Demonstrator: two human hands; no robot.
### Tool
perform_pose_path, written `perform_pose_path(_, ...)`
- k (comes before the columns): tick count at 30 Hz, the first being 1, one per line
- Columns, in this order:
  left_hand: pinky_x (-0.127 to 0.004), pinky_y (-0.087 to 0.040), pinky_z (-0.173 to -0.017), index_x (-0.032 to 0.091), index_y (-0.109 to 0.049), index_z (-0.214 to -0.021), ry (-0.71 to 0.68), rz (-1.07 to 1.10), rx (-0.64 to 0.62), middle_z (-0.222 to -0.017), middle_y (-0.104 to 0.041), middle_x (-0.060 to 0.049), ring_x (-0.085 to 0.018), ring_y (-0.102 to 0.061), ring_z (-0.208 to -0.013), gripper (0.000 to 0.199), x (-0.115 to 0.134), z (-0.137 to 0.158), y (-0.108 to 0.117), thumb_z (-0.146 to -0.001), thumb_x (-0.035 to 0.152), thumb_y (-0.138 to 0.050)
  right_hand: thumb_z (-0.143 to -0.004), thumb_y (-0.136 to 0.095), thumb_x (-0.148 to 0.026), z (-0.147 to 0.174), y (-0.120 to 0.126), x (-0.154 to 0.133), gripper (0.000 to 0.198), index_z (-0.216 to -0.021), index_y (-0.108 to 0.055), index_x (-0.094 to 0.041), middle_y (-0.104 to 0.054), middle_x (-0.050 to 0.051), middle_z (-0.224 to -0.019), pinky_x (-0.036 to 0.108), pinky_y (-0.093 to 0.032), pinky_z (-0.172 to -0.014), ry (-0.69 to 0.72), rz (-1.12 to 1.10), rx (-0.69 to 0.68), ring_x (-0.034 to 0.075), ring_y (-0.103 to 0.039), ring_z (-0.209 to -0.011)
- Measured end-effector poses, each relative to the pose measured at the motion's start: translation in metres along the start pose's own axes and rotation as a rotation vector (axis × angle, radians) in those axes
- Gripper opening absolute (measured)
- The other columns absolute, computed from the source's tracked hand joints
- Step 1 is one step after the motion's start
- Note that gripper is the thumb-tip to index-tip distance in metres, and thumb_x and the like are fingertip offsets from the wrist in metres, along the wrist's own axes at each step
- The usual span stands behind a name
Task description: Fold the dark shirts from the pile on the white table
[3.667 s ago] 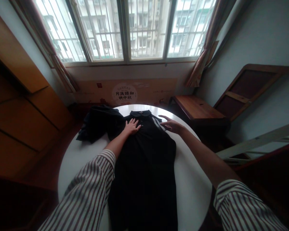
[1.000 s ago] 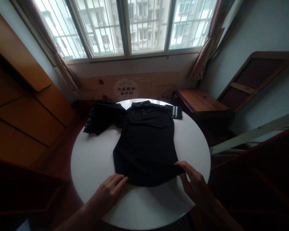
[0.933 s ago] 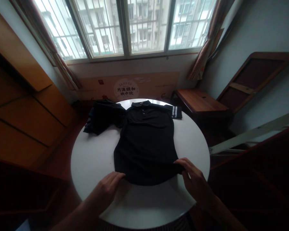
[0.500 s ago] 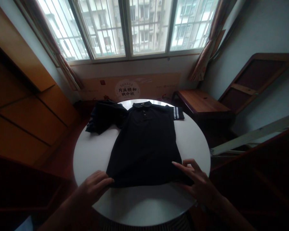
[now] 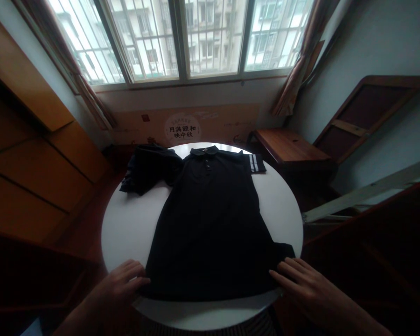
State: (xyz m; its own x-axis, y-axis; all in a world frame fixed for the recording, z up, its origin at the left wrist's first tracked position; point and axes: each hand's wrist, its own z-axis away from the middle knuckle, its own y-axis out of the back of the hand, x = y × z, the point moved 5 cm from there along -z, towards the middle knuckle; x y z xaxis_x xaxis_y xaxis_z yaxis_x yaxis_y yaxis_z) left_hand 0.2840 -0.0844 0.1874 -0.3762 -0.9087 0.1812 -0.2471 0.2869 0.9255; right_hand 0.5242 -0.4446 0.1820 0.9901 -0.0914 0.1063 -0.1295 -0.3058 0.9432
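Observation:
A black polo shirt [image 5: 210, 219] lies front up on a round white table [image 5: 126, 228], its collar toward the window. White stripes mark the sleeve on the right; the other sleeve cannot be made out beside the dark clothes. My left hand [image 5: 128, 277] is closed on the shirt's lower left corner. At the lower right corner, my right hand [image 5: 297, 277] pinches the hem, and a flap of black cloth sticks out just beyond those fingers. Dark heaped clothes [image 5: 150, 168] rest at the table's far left, against the shirt's shoulder.
A wooden bench [image 5: 290, 145] stands behind the table on the right, near a leaning wooden frame [image 5: 367, 112]. Orange-brown cabinets [image 5: 38, 172] line the left side. A printed banner [image 5: 217, 123] hangs below the barred window [image 5: 210, 37].
Both hands have drawn the hem nearer to me and farther apart, so the shirt's lower part lies wider. My right hand has gone from spread fingers to a pinch on the corner.

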Motion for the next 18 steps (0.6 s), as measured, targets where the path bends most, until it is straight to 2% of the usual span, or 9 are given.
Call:
perform_pose_path(3, -0.025, -0.056, -0.071, 0.021, -0.066, -0.111, 0.038, -0.001, 0.012, -0.092, -0.067, -0.007, -0.015, -0.064, -0.081, 0.033, -0.006, 0.008, 0.005, -0.094, 0.005, -0.043, -0.078, -0.043, 0.002, 0.001, 0.004, 0.008, 0.043, -0.108, -0.068, -0.016, -0.07, 0.012, -0.105, 0.041, -0.055, -0.083, -0.035, 0.05, 0.073, 0.026, -0.062, -0.102)
perform_pose_path(7, -0.022, -0.057, -0.078, 0.023, -0.06, -0.129, 0.068, 0.005, 0.003, -0.109, -0.071, -0.009, -0.015, -0.068, -0.095, 0.043, -0.014, 0.024, 0.019, -0.094, 0.006, -0.042, -0.086, -0.04, 0.0, -0.003, 0.018, 0.012, 0.036, -0.106, -0.067, -0.015, -0.07, 0.011, -0.1, 0.038, -0.054, -0.085, -0.005, -0.005, 0.139, 0.023, -0.062, -0.101)
perform_pose_path(10, -0.024, -0.057, -0.081, 0.027, -0.061, -0.13, 0.112, -0.043, 0.037, -0.111, -0.072, -0.007, -0.017, -0.07, -0.095, 0.044, -0.023, 0.039, 0.029, -0.092, 0.01, -0.047, -0.09, -0.041, -0.004, -0.006, 0.024, 0.009, 0.033, -0.109, -0.065, -0.015, -0.069, 0.01, -0.093, 0.036, -0.055, -0.083, 0.018, -0.111, 0.11, 0.021, -0.064, -0.092)
perform_pose_path(13, -0.027, -0.058, -0.081, 0.028, -0.062, -0.128, 0.121, -0.096, 0.019, -0.112, -0.073, -0.007, -0.019, -0.071, -0.092, 0.046, -0.028, 0.049, 0.029, -0.089, 0.009, -0.049, -0.089, -0.043, -0.005, -0.007, 0.021, 0.008, 0.031, -0.107, -0.066, -0.016, -0.066, 0.008, -0.084, 0.036, -0.056, -0.077, -0.008, -0.154, 0.043, 0.02, -0.062, -0.081)
perform_pose_path(18, -0.027, -0.058, -0.082, 0.025, -0.065, -0.124, 0.092, -0.117, -0.041, -0.111, -0.073, -0.007, -0.018, -0.07, -0.094, 0.048, -0.028, 0.053, 0.018, -0.085, 0.004, -0.046, -0.08, -0.041, 0.002, -0.003, 0.015, 0.013, 0.039, -0.102, -0.068, -0.017, -0.068, 0.012, -0.096, 0.037, -0.056, -0.077, -0.075, -0.066, 0.052, 0.023, -0.063, -0.091)
